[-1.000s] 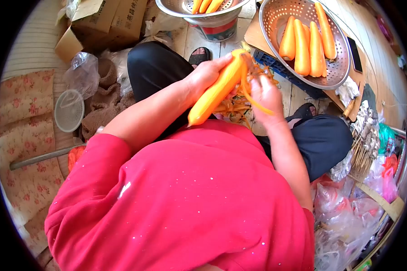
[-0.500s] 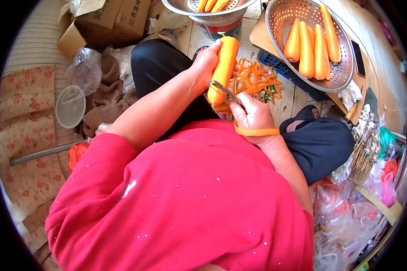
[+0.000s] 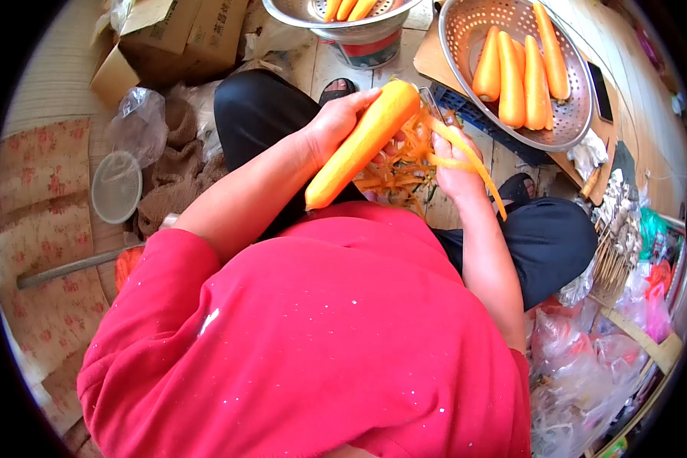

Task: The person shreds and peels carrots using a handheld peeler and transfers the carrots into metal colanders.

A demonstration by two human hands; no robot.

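The left hand (image 3: 334, 128) gripped a seemingly part-peeled carrot (image 3: 362, 145), the right hand (image 3: 453, 178) a peeler (image 3: 434, 104) — peelings (image 3: 395, 182) lay below; whether the far-right carrots (image 3: 511, 82) were finished, I couldn't tell.

Both bare forearms (image 3: 259, 175) slant forward and inward, the left hand (image 3: 339, 124) wrapped in a wide grip, the right hand (image 3: 456, 162) curled near it, apart.

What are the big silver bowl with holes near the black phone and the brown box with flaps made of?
The round silver perforated bowl looks like shiny metal, maybe stainless steel: its rim gleams. The brown boxy carton looks like dull cardboard: it has stiff, folded flaps and dark printing.
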